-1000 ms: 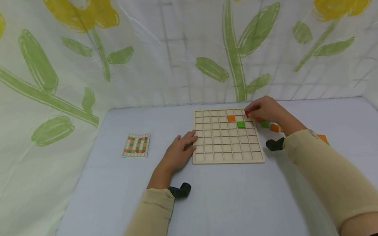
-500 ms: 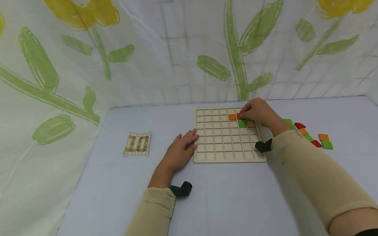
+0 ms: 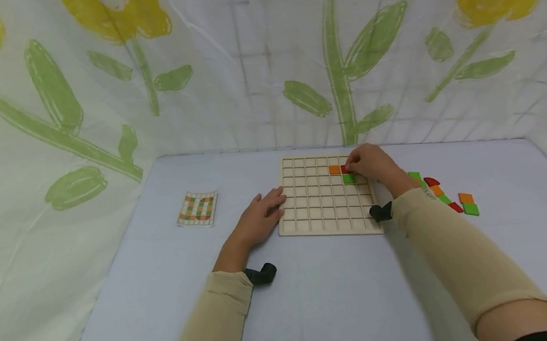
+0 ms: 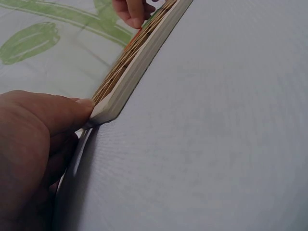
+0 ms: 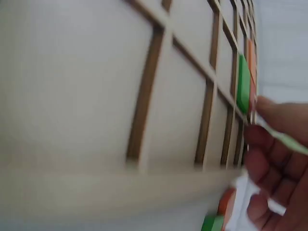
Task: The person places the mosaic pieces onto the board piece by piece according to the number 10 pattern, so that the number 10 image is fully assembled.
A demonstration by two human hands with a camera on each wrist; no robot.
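Note:
A wooden grid board (image 3: 325, 204) lies on the table. An orange square tile (image 3: 335, 169) and a green square tile (image 3: 349, 179) sit in cells of its upper right part. Between them, right of the orange and behind the green, is a red tile (image 3: 344, 169), which my right hand (image 3: 376, 164) pinches at its cell with thumb and finger. The fingertips cover part of the red tile, so its whole shape is hidden. My left hand (image 3: 256, 223) rests with relaxed fingers on the board's left edge; in the left wrist view its thumb (image 4: 72, 111) touches the board's corner.
Several loose red, orange and green tiles (image 3: 437, 190) lie right of the board, partly behind the right forearm. An orange tile (image 3: 466, 197) and a green tile (image 3: 470, 209) lie farther right. A printed pattern card (image 3: 198, 208) lies at left. A flowered curtain (image 3: 243, 84) hangs behind the table.
My right hand has carried the red tile left from the board's right edge into the cell beside the orange tile. It has stayed there since half a second ago. The left hand is still.

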